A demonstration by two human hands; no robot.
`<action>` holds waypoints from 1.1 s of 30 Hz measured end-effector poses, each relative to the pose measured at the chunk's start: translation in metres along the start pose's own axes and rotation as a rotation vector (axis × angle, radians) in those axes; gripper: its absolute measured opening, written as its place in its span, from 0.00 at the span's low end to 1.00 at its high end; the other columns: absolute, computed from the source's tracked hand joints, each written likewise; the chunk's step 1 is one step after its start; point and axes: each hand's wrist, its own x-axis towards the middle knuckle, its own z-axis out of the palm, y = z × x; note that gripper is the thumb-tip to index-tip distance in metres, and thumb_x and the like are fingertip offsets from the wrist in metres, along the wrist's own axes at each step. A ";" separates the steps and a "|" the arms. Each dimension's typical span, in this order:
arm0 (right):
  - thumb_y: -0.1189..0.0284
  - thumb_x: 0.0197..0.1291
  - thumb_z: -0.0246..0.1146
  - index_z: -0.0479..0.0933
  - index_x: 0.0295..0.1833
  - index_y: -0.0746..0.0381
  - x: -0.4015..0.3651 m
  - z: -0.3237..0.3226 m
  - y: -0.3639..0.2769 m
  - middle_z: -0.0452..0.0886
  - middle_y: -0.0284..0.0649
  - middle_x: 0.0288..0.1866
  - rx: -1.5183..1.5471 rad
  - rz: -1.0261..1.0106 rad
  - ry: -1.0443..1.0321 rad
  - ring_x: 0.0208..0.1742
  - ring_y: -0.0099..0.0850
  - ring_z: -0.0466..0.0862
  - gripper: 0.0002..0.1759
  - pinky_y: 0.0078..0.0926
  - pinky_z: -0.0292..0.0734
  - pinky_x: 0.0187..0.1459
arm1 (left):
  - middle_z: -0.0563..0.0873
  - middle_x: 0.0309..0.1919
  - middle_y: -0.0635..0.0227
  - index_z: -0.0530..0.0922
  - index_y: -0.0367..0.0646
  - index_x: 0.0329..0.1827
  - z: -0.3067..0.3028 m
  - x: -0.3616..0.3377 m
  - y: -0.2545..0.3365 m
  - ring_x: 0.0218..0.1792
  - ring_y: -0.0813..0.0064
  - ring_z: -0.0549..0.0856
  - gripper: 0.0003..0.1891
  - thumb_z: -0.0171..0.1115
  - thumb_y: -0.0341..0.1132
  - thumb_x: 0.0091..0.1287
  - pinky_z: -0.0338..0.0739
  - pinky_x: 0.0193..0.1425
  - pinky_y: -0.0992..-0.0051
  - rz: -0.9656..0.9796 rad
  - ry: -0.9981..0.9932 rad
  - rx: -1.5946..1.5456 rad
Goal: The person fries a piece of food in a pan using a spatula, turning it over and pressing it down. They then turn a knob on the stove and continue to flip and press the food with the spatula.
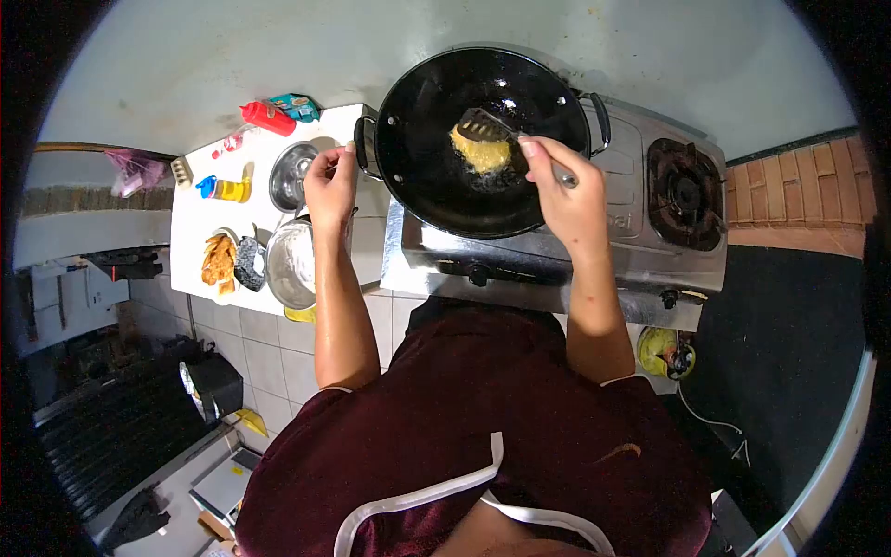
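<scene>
Right hand [571,200]: clamped on spatula [484,124] over fritter [481,154] in wok [427,181].
Left hand [329,186]: fingers pinched together beside wok (contact unclear).

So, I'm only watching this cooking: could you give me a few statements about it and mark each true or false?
1. The right hand holds a spatula over yellow food in the wok. True.
2. The wok stands on the right burner. False: it stands on the stove's left side, and that burner is uncovered.
3. A red bottle lies on the white counter. True.
4. The left hand grips the plate of fried pieces. False: it is up by the wok's side handle, apart from the plate.
</scene>
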 end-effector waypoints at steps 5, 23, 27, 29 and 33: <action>0.65 0.60 0.64 0.80 0.43 0.66 -0.004 0.003 -0.001 0.84 0.41 0.31 0.091 -0.056 0.015 0.29 0.23 0.82 0.14 0.21 0.75 0.34 | 0.81 0.26 0.73 0.81 0.35 0.36 -0.008 0.000 -0.003 0.28 0.86 0.75 0.14 0.64 0.41 0.64 0.68 0.33 0.84 0.004 -0.017 0.031; 0.57 0.64 0.56 0.79 0.38 0.63 0.030 -0.006 -0.019 0.81 0.48 0.24 -0.346 0.053 0.183 0.28 0.41 0.84 0.19 0.34 0.76 0.32 | 0.79 0.26 0.76 0.80 0.35 0.37 -0.025 -0.002 0.005 0.28 0.87 0.72 0.14 0.63 0.40 0.65 0.65 0.33 0.84 0.002 -0.041 -0.026; 0.57 0.63 0.56 0.79 0.34 0.63 0.038 -0.003 -0.005 0.79 0.51 0.25 -0.497 -0.004 0.209 0.30 0.52 0.80 0.19 0.42 0.74 0.32 | 0.79 0.27 0.76 0.80 0.36 0.36 -0.026 -0.009 0.003 0.30 0.87 0.72 0.13 0.62 0.40 0.66 0.65 0.35 0.85 -0.043 -0.035 -0.064; 0.58 0.63 0.56 0.79 0.33 0.63 0.038 0.000 0.000 0.79 0.52 0.25 -0.508 0.016 0.199 0.30 0.54 0.79 0.19 0.44 0.74 0.33 | 0.79 0.27 0.77 0.80 0.36 0.36 -0.026 -0.010 0.002 0.30 0.87 0.71 0.13 0.62 0.40 0.66 0.65 0.36 0.85 -0.049 -0.032 -0.066; 0.55 0.65 0.54 0.80 0.37 0.64 0.037 0.006 0.010 0.79 0.40 0.18 -0.446 -0.002 0.179 0.23 0.32 0.82 0.22 0.28 0.74 0.31 | 0.80 0.30 0.75 0.81 0.39 0.37 -0.029 -0.010 0.001 0.33 0.84 0.73 0.14 0.63 0.43 0.65 0.67 0.41 0.82 -0.092 -0.047 -0.101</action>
